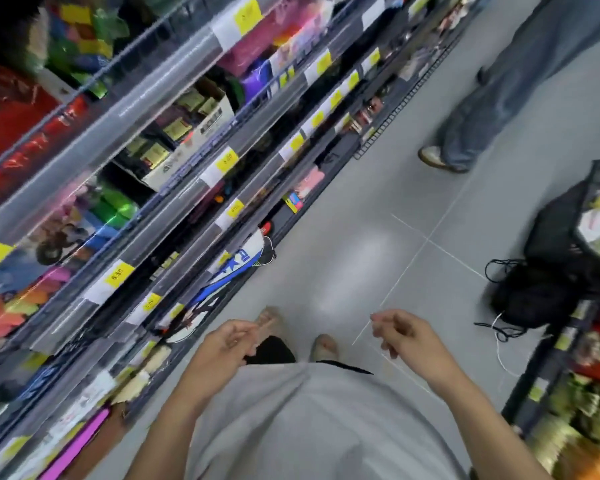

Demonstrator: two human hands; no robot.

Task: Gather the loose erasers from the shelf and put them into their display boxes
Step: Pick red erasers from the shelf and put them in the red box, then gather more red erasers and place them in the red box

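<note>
- Two hands hung before a grey shirt [312, 410]: left hand [227, 344] and right hand [407, 336], fingers loosely curled, holding nothing visible.
- Shelves [174, 174] stood left; erasers could not be made out in the blur.
- Black bag [548, 271] sat right.

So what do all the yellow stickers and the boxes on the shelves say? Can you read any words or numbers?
"6.50", roughly: yellow price tag on a shelf rail at the lower left; the digits are blurred, so this is unsure.
Other yellow price tags along the rails: numbers too blurred to read.
White display box on the shelf: has dark print, too blurred to read.
Blue-and-white package hanging low: large letters, not readable.
</note>
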